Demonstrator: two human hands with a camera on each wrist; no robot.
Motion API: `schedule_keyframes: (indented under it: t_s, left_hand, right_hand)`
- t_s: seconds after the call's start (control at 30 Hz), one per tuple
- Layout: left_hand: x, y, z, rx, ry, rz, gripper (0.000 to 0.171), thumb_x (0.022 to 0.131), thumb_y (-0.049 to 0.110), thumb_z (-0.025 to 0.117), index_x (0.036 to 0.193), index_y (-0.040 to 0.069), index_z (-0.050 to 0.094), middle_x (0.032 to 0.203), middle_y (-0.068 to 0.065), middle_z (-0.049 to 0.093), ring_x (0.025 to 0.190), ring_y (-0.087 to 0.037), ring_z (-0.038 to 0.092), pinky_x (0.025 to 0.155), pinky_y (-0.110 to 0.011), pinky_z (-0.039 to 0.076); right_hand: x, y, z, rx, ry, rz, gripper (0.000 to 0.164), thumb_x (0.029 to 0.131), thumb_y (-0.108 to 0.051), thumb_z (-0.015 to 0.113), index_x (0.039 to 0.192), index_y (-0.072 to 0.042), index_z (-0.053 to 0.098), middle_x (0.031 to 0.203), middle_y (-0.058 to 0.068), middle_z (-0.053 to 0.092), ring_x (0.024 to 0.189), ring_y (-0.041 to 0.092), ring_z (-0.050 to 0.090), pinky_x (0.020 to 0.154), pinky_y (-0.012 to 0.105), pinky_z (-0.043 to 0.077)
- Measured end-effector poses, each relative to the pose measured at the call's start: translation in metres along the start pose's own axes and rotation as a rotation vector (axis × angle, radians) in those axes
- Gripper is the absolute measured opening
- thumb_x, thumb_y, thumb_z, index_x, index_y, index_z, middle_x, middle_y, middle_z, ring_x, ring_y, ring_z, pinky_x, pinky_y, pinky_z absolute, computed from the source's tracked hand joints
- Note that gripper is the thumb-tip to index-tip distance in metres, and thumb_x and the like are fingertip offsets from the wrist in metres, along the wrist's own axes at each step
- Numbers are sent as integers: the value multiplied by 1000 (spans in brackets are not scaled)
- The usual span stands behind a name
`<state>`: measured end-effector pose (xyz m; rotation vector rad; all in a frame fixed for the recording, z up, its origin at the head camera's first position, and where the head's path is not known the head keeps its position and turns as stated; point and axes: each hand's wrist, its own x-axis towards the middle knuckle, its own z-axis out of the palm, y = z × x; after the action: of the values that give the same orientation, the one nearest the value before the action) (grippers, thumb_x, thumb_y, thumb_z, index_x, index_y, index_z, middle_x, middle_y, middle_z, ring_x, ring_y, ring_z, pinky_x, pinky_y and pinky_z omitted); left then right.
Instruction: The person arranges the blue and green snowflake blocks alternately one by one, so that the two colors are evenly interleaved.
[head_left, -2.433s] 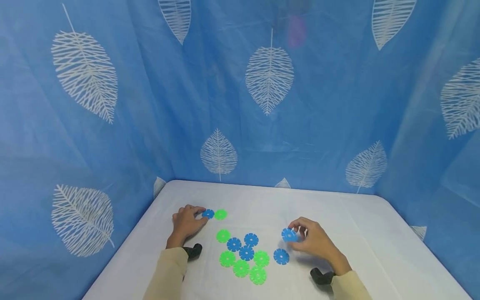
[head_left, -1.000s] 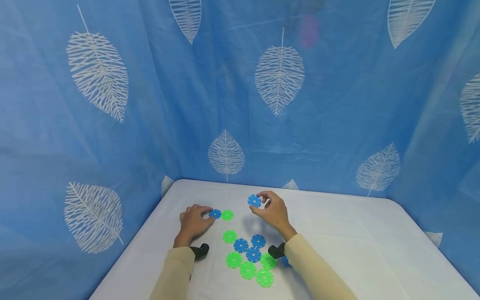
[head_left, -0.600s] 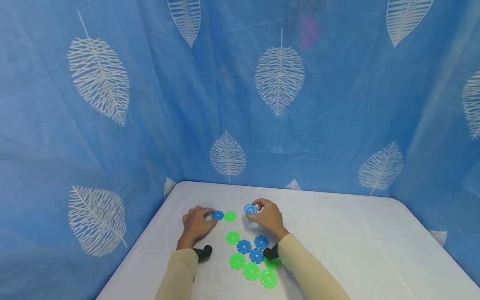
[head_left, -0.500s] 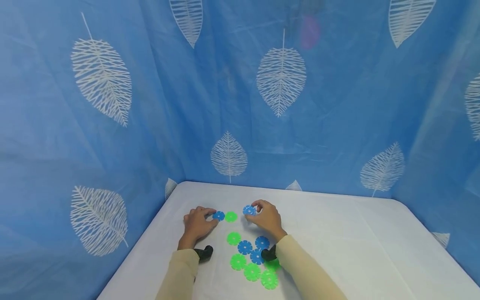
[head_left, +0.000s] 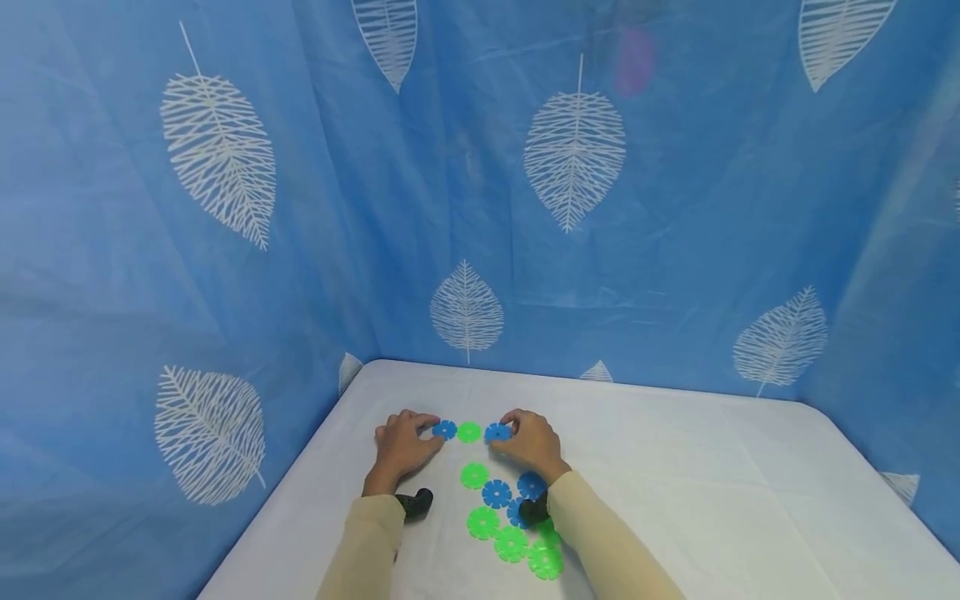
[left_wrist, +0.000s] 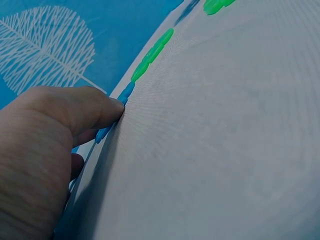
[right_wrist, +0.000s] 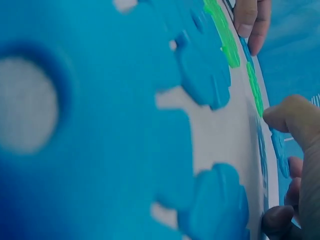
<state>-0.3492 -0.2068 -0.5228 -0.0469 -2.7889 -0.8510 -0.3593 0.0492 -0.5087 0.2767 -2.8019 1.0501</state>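
At the far part of the white table, my left hand (head_left: 405,448) pinches a blue snowflake disc (head_left: 445,430) by its edges between thumb and fingers. In the left wrist view the thumb (left_wrist: 112,107) touches that disc's rim, low over the cloth. A green snowflake disc (head_left: 468,432) lies just to its right, edge to edge with it. My right hand (head_left: 532,440) grips a second blue snowflake disc (head_left: 497,432), a small gap right of the green one. In the right wrist view this blue disc (right_wrist: 280,150) is tilted up, close above the table, partly hidden by the hand.
Nearer me, several loose blue discs (head_left: 497,493) and green discs (head_left: 512,544) lie in a cluster, partly under my right wrist. A single green disc (head_left: 475,476) lies above them. Blue leaf-printed curtain (head_left: 573,250) surrounds the white table (head_left: 697,483).
My right hand has carried its blue disc from the right side over to the green disc and lowered it. The left hand stays at its blue disc. The head view has shifted slightly.
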Motion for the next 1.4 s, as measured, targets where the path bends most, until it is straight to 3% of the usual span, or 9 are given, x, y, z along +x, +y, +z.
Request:
schedule_keyframes:
  t_s: [0.63, 0.87, 1.1, 1.4]
  left_hand:
    - [1, -2, -1, 12, 15, 13, 36, 84, 41, 74, 118, 29, 73, 115, -4, 64, 108, -26, 53, 92, -51, 31]
    - [1, -1, -1, -1, 14, 27, 36, 84, 41, 74, 117, 27, 74, 114, -5, 64, 107, -26, 53, 92, -51, 31]
    - [0, -2, 1, -2, 14, 18, 35, 84, 41, 74, 117, 28, 74, 115, -4, 64, 108, -25, 53, 92, -51, 31]
    - [2, -5, 1, -7, 12, 24, 35, 84, 41, 74, 117, 29, 74, 115, -4, 63, 108, -25, 52, 92, -51, 30]
  right_hand:
    - [5, 1, 2, -54, -114, -29, 44, 82, -41, 81, 118, -17, 73, 70, -5, 54, 64, 14, 46, 63, 32, 35]
    - [6, 6, 2, -53, -116, -41, 48, 80, -42, 82, 121, -19, 72, 70, -6, 53, 64, 12, 45, 63, 31, 35]
    - [1, 6, -3, 25, -128, -24, 53, 80, -40, 83, 126, -18, 69, 74, -5, 56, 68, 14, 48, 68, 33, 37]
    - [3, 16, -10, 231, -149, -70, 35, 93, -32, 72, 124, -19, 69, 88, -3, 62, 76, 13, 56, 71, 31, 45]
